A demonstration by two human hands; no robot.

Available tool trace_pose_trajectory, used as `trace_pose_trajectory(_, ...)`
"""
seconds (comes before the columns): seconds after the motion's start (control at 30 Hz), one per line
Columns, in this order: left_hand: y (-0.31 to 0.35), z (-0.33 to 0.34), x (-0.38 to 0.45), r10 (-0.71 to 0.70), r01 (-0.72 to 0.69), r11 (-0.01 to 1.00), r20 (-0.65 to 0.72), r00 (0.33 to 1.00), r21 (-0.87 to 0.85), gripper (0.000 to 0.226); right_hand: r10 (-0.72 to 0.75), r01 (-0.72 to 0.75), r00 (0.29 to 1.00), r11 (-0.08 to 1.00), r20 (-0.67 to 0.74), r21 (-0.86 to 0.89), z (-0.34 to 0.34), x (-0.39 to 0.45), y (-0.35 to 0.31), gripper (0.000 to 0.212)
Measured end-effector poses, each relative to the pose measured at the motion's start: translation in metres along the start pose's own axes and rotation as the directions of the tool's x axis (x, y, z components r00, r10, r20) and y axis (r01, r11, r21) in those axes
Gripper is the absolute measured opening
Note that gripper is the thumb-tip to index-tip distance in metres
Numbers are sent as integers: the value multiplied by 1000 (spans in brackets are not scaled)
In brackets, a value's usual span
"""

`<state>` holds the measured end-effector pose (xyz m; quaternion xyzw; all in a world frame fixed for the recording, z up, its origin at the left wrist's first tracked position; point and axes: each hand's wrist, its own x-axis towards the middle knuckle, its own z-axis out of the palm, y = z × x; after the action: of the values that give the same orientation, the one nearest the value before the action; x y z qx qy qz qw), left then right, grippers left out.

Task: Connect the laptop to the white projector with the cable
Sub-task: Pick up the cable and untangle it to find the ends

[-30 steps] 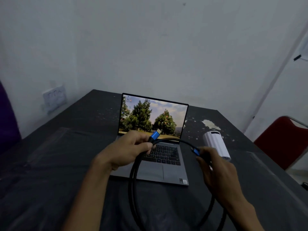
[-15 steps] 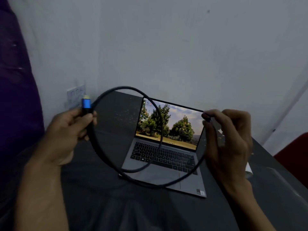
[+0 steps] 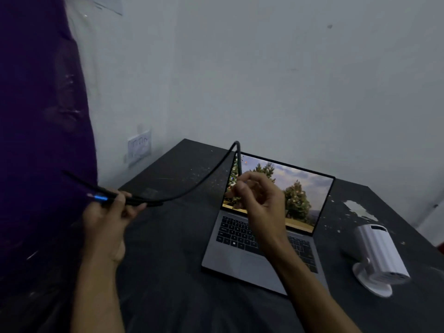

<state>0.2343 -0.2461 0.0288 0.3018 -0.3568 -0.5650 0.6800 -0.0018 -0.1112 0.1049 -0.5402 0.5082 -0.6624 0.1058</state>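
Note:
An open grey laptop [image 3: 242,263] stands on the dark table [image 3: 168,284], its screen showing trees. The white projector [image 3: 382,255] lies on its round base to the right of the laptop. My left hand [image 3: 108,222] is closed around a black cable [image 3: 201,179] near its blue plug [image 3: 99,197], which points left. The cable arches up and right to a bend above the screen's left corner, then drops to my right hand [image 3: 259,200], which pinches it in front of the screen. Neither end sits in a port.
A purple cloth-like mass [image 3: 40,140] fills the left side, close to my left hand. A wall socket [image 3: 139,146] sits on the white wall behind the table's far left corner. White paint flecks [image 3: 358,207] mark the tabletop beyond the projector.
The cable's loops have been pulled out into one long arch. My left hand has swung the plug lower and to the left. My right hand has moved in front of the screen.

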Motion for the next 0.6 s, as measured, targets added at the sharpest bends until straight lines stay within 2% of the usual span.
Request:
trace_pose_trajectory(0.1,-30,21,-2,-61,44,989,-118,991,-143,28,106,-106,994,994,20,-18,16,3,26,13)
trace_pose_trajectory(0.2,-62,48,-5,-246,185,917,-136,960,-354,20,153,-151,988,986,31,-71,26,4,45,19)
trace_pose_trajectory(0.27,-79,67,-7,-364,287,841,-87,927,-458,17,177,-175,984,982,26,-73,31,5,55,16)
trace_pose_trajectory(0.33,-93,84,-13,-435,385,810,-14,900,-443,11,225,-225,974,973,4,-41,35,5,63,15)
trace_pose_trajectory(0.43,-109,103,-27,-545,553,749,135,827,-365,23,333,-332,943,943,-32,30,38,4,76,18)
trace_pose_trajectory(0.53,-119,113,-37,-665,718,577,287,690,-389,42,423,-423,906,906,-27,-16,38,3,87,26)
trace_pose_trajectory(0.6,-122,118,-42,-707,762,493,317,633,-420,60,445,-446,895,894,-22,-53,39,0,91,31)
